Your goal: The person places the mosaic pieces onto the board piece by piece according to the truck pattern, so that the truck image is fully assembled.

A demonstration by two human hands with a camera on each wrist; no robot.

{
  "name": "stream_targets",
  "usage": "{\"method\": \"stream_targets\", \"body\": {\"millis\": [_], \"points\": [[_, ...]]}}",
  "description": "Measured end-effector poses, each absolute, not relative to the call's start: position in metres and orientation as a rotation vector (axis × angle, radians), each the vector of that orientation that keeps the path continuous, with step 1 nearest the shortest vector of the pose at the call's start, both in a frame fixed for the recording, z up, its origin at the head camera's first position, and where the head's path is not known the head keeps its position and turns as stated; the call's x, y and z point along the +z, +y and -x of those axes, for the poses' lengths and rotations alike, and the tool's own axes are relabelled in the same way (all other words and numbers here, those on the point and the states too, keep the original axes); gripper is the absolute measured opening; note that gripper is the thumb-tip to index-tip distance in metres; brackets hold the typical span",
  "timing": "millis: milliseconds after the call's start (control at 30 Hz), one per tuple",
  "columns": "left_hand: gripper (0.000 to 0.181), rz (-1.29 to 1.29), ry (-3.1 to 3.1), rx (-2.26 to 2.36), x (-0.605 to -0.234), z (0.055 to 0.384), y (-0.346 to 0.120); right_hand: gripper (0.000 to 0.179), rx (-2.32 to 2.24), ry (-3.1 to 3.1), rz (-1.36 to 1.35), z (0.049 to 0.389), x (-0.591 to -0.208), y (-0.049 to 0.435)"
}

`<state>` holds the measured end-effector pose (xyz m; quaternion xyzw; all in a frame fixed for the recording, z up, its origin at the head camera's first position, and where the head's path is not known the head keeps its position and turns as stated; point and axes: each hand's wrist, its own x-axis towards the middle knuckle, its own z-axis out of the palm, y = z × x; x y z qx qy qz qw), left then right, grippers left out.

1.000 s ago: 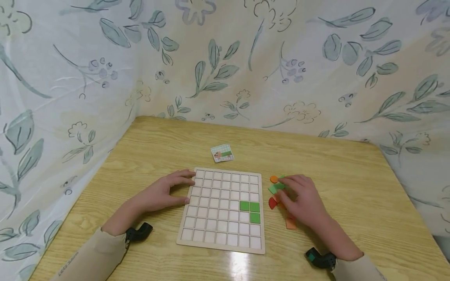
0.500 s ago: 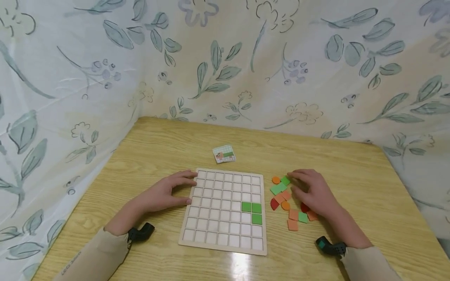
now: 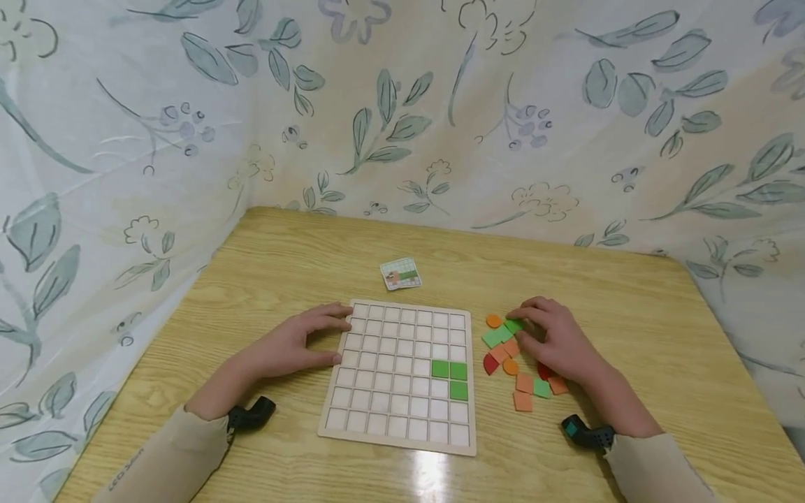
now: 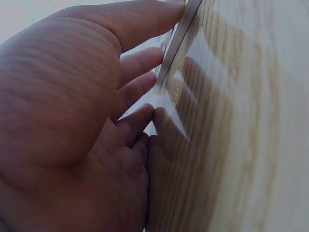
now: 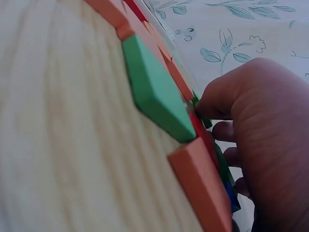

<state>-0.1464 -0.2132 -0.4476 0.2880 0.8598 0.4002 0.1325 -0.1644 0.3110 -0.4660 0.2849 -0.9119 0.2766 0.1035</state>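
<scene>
A wooden grid board lies flat, with several green square tiles set in cells near its right edge. My left hand rests at the board's left side, its fingertips and thumb touching the frame; the left wrist view shows the thumb against the edge. Right of the board, my right hand pinches a green square tile between thumb and index finger, at the top of a loose group of pieces. In the right wrist view the thumb meets that dark green piece, partly hidden.
Loose pieces lie right of the board: orange discs, salmon squares, a red rounded piece and light green tiles. A small picture card lies behind the board. Patterned cloth hangs beyond the wooden table.
My right hand drew back right from the pieces, uncovering them, then came in on the green square tile, which shifted slightly. My left hand has stayed at the board's edge.
</scene>
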Motion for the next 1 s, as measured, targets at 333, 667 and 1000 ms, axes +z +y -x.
{"method": "stream_targets", "body": {"millis": [333,667,1000], "points": [[0.056,-0.844,2.488,1.170,-0.450,0.149,-0.210,0.019,0.855,-2.703,-0.742,0.160,-0.462,0.315],[0.056,-0.832,2.499,1.159,-0.446,0.146,-0.213,0.019,0.812,-2.736,-0.689,0.161,-0.462,0.308],[0.055,-0.833,2.501,1.152,-0.445,0.145,-0.213,0.017,0.891,-2.724,-0.599,0.152,-0.459,0.298]]}}
